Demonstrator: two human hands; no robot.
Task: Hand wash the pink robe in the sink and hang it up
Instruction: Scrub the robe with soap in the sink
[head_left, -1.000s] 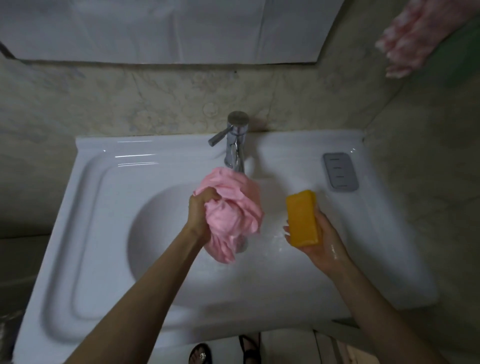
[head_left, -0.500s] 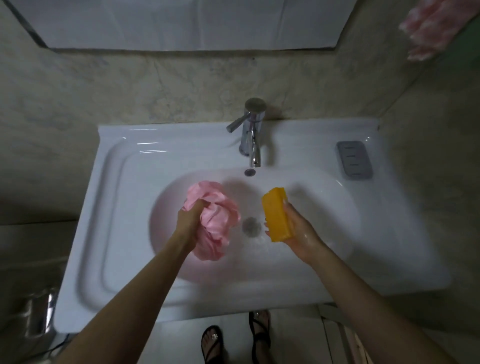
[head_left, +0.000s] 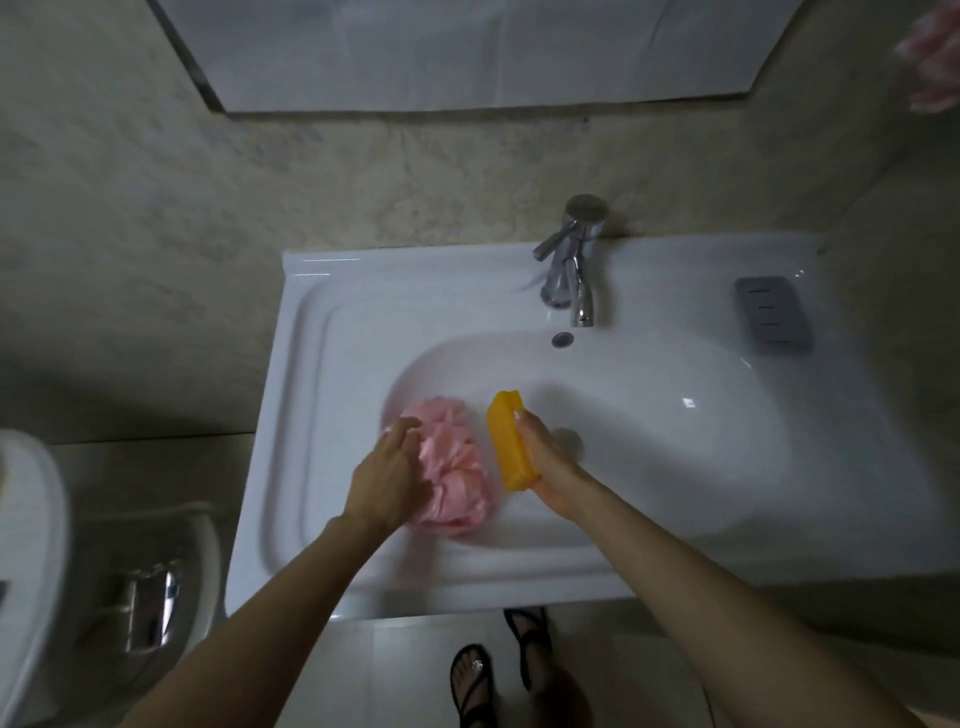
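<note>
Head camera looks down on the sink (head_left: 675, 415), and the pink robe (head_left: 457, 467) lies at the left side of the basin, under the left hand (head_left: 389, 478) and to the inner side of it. This hand lies on top of the cloth with its fingers bent over the bundle, so it holds the robe down against the white wall of the basin. The robe is crumpled into a tight round ball with many folds, and it looks glossy (probably it is wet, but I judge this only from the shine). The right hand (head_left: 545, 467) grips a yellow soap bar (head_left: 511, 449), with the fingers wrapped along one long side. The long axis of the bar points away from the person, tilted a little to the left, and its broad face stands just beside the right edge of the robe; whether they touch I cannot tell. So the robe lies to the left of the soap, between both hands. The drain (head_left: 569, 441) is just behind the right hand, and the faucet (head_left: 571, 270) is well beyond it.
</note>
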